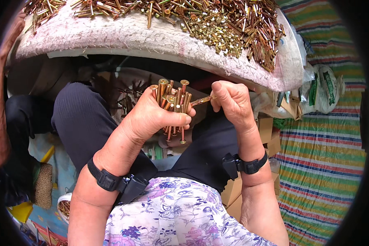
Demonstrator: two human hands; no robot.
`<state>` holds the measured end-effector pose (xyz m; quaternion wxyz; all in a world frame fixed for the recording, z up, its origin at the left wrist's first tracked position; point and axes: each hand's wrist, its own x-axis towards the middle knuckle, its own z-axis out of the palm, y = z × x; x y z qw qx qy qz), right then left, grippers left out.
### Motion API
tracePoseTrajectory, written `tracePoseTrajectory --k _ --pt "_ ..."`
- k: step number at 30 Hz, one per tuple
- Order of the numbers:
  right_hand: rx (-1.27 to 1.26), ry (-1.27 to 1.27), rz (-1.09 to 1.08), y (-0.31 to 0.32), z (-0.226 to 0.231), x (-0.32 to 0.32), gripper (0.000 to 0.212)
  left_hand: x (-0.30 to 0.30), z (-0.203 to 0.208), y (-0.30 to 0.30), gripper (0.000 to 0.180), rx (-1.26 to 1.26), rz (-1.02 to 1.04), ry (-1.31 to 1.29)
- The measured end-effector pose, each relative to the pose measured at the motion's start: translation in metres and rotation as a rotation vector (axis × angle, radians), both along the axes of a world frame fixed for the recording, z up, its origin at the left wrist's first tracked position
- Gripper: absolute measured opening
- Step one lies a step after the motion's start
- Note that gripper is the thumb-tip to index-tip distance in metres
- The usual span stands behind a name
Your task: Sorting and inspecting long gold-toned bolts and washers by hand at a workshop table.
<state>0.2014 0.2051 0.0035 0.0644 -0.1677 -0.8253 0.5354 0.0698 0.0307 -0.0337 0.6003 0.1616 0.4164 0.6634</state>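
Above my lap, my left hand [145,117] is closed round an upright bundle of long yellow-gold bolts [171,100]. Several have wide flat heads facing up, while other heads and shanks stick out below the fist. To its right, my right hand [233,104] pinches a single gold bolt [201,101] between thumb and fingers. That bolt lies nearly level, its far end close to the bundle's right side; whether it touches the bundle I cannot tell. A large heap of similar bolts [256,28] covers the cloth-topped table beyond my hands.
The table's padded edge [151,43] curves across ahead of me. Small gold fittings [217,35] lie among the bolts. Plastic bags [324,88] and cardboard boxes [266,129] stand at right, by a striped sheet [320,164]. Another person's arm [2,90] is at far left.
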Motion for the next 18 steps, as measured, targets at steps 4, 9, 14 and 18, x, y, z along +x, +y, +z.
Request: tracePoseTrajectory --k 4,9,14,18 --pt "0.069 0.362 -0.318 -0.03 -0.013 -0.018 0.036 -0.001 0.0 0.0 0.025 0.007 0.015 -0.004" --pt "-0.021 -0.007 -0.064 -0.004 -0.001 0.002 0.024 0.0 -0.002 -0.001 0.022 0.012 -0.011 0.011" --pt "0.056 0.188 -0.109 -0.013 -0.01 -0.001 0.03 0.0 -0.003 -0.001 0.033 -0.017 -0.003 0.017" --pt "0.027 0.088 -0.092 -0.014 -0.008 -0.001 0.028 0.001 -0.004 0.0 0.034 0.001 0.014 -0.009"
